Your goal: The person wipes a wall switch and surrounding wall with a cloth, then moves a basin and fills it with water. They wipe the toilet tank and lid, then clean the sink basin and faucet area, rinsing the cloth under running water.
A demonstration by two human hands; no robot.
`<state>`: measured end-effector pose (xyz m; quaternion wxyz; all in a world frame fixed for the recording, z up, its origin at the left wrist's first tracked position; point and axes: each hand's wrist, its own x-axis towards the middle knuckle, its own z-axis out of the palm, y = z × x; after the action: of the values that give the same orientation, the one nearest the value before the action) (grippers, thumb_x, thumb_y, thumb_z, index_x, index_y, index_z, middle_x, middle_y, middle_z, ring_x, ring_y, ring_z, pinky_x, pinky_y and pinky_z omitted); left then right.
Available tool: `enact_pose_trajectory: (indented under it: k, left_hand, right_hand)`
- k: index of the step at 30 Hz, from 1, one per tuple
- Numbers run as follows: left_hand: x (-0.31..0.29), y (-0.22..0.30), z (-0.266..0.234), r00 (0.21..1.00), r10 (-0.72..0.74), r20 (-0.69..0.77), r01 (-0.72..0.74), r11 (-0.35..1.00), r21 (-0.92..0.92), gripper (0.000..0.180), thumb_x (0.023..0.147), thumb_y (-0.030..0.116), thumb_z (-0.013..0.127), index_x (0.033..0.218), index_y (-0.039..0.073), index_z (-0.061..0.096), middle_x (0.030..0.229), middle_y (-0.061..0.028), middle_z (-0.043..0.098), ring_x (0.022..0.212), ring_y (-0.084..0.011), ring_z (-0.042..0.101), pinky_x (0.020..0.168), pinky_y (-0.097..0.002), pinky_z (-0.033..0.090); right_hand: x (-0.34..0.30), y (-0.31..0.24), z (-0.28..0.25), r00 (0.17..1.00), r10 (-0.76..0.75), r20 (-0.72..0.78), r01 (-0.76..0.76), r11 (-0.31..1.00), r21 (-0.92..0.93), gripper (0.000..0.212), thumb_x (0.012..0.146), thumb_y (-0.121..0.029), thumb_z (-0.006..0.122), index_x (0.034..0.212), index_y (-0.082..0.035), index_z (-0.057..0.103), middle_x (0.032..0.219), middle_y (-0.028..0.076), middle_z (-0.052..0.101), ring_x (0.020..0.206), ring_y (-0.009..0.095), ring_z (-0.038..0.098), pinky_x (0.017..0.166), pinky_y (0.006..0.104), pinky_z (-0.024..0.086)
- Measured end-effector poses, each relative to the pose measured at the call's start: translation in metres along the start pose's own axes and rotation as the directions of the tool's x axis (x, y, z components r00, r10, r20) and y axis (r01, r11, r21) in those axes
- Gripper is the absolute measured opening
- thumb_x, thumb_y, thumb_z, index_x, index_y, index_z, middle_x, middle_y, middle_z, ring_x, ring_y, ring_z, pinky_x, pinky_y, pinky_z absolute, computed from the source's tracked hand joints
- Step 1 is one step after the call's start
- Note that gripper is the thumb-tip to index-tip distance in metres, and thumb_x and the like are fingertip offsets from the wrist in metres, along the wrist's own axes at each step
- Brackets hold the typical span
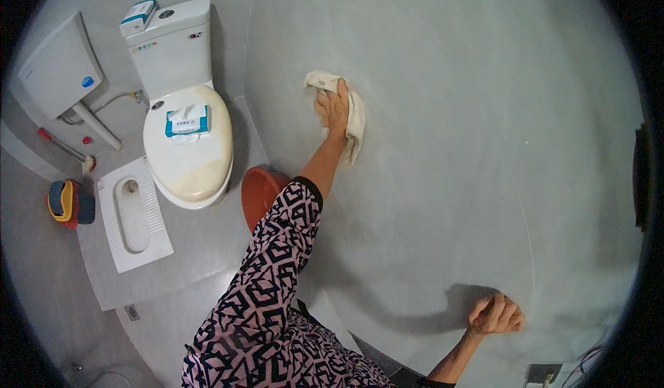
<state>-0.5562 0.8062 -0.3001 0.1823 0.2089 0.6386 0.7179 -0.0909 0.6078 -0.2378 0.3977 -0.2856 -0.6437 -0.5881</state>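
My left hand (335, 111) presses a cream-coloured cloth (356, 122) against the grey wall (443, 139). Part of the cloth spreads above the fingers and part hangs down beside the wrist. Lower down on the right, my right hand (495, 313) is curled into a loose fist close to the same wall, and nothing shows in it. Below my left forearm stands a reddish-brown bucket (261, 196), partly hidden by my patterned sleeve.
At left is a white toilet (190, 153) with a tissue pack (187, 122) on its lid and another pack (139, 16) on the tank. Beyond are a squat toilet (159, 244), a wall cistern (61, 66), a brush (66, 147) and stacked buckets (70, 205). A socket (544, 374) sits bottom right.
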Motion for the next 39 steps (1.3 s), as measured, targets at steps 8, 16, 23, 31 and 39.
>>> enact_pose_trajectory:
  k: [8,16,23,31,39]
  left_hand:
    - [-0.100,-0.049,0.028,0.934,-0.328,0.142,0.345,0.932,-0.112,0.097,0.082,0.072,0.029,0.143,0.000,0.007,0.147,-0.0203,0.003,0.135,-0.0358,0.004,0.105,-0.0546,0.018]
    - [-0.245,-0.051,0.057,0.912,-0.285,0.293,0.266,0.958,0.105,0.079,0.092,0.054,0.032,0.141,-0.004,0.012,0.145,-0.0263,0.005,0.133,-0.0441,0.003,0.108,-0.0518,0.009]
    - [-0.268,-0.014,0.072,0.937,0.224,0.268,-0.273,0.949,0.159,0.059,0.093,0.035,0.041,0.130,-0.011,0.030,0.140,-0.0346,0.012,0.131,-0.0486,0.009,0.103,-0.0593,0.010]
    - [-0.157,0.023,0.028,0.765,0.617,0.182,-0.644,0.738,0.203,0.059,0.092,0.029,0.043,0.135,-0.008,0.025,0.144,-0.0311,0.011,0.132,-0.0477,0.009,0.103,-0.0570,0.007]
    - [-0.099,0.062,0.005,0.787,0.617,0.026,-0.617,0.785,0.053,0.059,0.094,0.031,0.038,0.137,-0.007,0.022,0.146,-0.0291,0.010,0.136,-0.0399,0.008,0.106,-0.0505,0.009]
  right_hand:
    - [0.070,-0.018,0.060,0.999,-0.031,0.014,0.029,0.988,0.149,0.017,0.074,-0.025,0.053,0.072,-0.011,0.061,0.067,0.002,0.055,0.070,0.021,0.047,0.074,0.0358,0.027]
    - [0.141,-0.059,0.113,0.997,-0.081,0.005,0.074,0.934,0.351,0.010,0.071,-0.021,0.054,0.069,-0.012,0.059,0.065,0.000,0.055,0.068,0.019,0.048,0.074,0.0332,0.027]
    - [0.173,-0.065,0.126,0.985,-0.171,0.016,0.149,0.900,0.409,0.007,0.068,-0.019,0.054,0.066,-0.012,0.055,0.061,0.001,0.049,0.063,0.019,0.044,0.070,0.0335,0.026]
    - [0.146,-0.073,0.106,0.996,-0.065,-0.068,0.087,0.915,0.395,0.011,0.066,-0.021,0.053,0.062,-0.011,0.055,0.057,0.002,0.046,0.057,0.019,0.039,0.068,0.0329,0.025]
    - [0.087,-0.056,0.063,0.999,0.026,-0.035,-0.016,0.967,0.256,0.012,0.063,-0.022,0.052,0.061,-0.011,0.055,0.056,0.001,0.046,0.055,0.019,0.036,0.067,0.0327,0.024]
